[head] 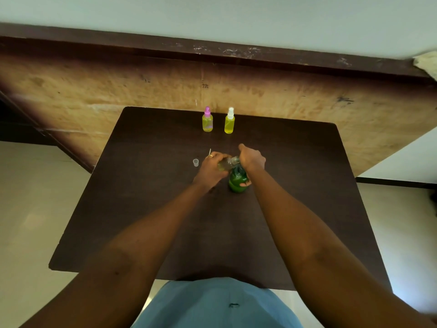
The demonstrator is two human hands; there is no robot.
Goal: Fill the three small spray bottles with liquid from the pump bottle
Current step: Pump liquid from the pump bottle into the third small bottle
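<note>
Bottle three [225,164], gripped by the left hand [210,170], tilts so its mouth meets the spout, right hand [251,159] clasped over the green pump bottle [236,182], full pink-capped bottle [207,123] and white-capped bottle [229,124] parked clear behind.

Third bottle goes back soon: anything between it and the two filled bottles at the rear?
Nothing visible. From the small bottle in the left hand, bare table runs to the pink-topped bottle and white-topped bottle; the clear cap stands off left. The right hand grips the pump bottle.
</note>
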